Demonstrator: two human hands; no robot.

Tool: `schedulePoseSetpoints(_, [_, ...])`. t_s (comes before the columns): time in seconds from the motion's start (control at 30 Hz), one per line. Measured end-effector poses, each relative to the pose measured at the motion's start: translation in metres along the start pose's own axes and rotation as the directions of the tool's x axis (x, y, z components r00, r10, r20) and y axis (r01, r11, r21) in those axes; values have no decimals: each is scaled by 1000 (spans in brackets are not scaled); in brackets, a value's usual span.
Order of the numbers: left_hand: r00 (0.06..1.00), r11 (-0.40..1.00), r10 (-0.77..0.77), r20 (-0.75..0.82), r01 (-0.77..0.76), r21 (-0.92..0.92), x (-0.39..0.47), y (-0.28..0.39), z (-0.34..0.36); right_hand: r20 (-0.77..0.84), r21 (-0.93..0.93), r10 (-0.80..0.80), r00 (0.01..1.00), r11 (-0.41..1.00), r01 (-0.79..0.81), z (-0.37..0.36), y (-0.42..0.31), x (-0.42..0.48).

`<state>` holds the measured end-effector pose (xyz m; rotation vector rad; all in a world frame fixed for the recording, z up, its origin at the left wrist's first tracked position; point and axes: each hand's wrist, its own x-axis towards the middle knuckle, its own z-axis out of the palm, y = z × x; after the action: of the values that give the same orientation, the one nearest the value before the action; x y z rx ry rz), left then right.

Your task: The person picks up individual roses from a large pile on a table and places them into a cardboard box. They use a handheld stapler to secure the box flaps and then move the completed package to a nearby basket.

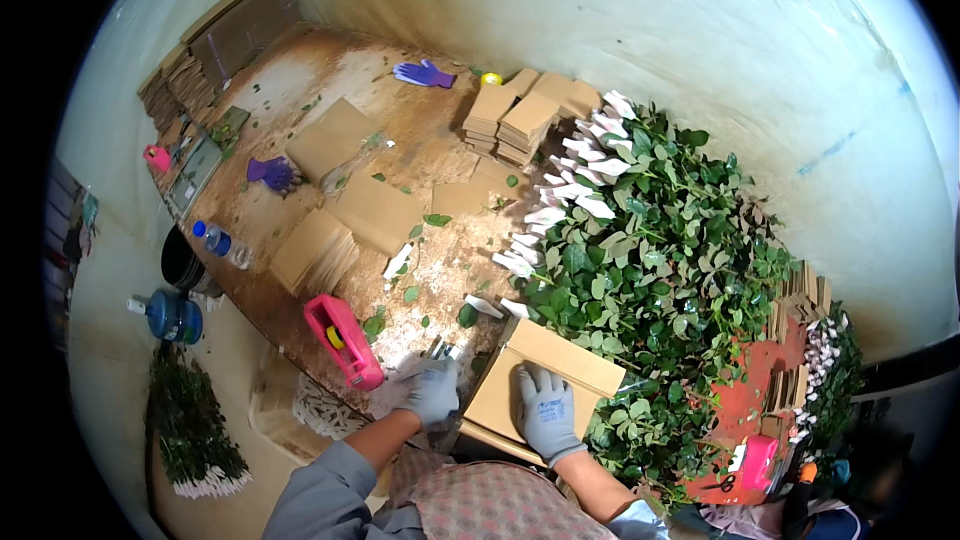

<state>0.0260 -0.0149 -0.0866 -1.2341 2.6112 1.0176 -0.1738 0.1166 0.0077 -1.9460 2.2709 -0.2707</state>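
My left hand (pixel 435 392), in a grey work glove, is at the table's near edge, its fingers bent over a small metallic item (pixel 442 349) that is too covered to name. My right hand (pixel 549 414), also gloved, rests flat with spread fingers on a folded cardboard sheet (pixel 499 401). Right beside that sheet lies a big heap of leafy rose stems (pixel 660 262), their heads wrapped in white sleeves (pixel 592 165) that point left. A pink tape dispenser (pixel 343 341) with a yellow roll stands left of my left hand.
Cardboard stacks (pixel 517 116) stand at the back, flat sheets (pixel 379 210) lie mid-table. Purple gloves (pixel 424 74), a water bottle (pixel 223 244) and loose leaves lie about. A blue water jug (pixel 174 316) and more stems (pixel 195 420) are at left. A co-worker (pixel 810 517) is at lower right, near scissors (pixel 720 484).
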Motion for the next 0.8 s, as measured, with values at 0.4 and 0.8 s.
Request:
schedulePoseSetpoints(0.4, [981,967,182,-64,-167,191,152,9,-23,-24,23,-18,1000,1000,18,1,2,2])
schedulePoseSetpoints(0.8, [829,983,-181,-529,177,-58,121,-51,-101,-7,38,4,1000,999,-3,3,0,1])
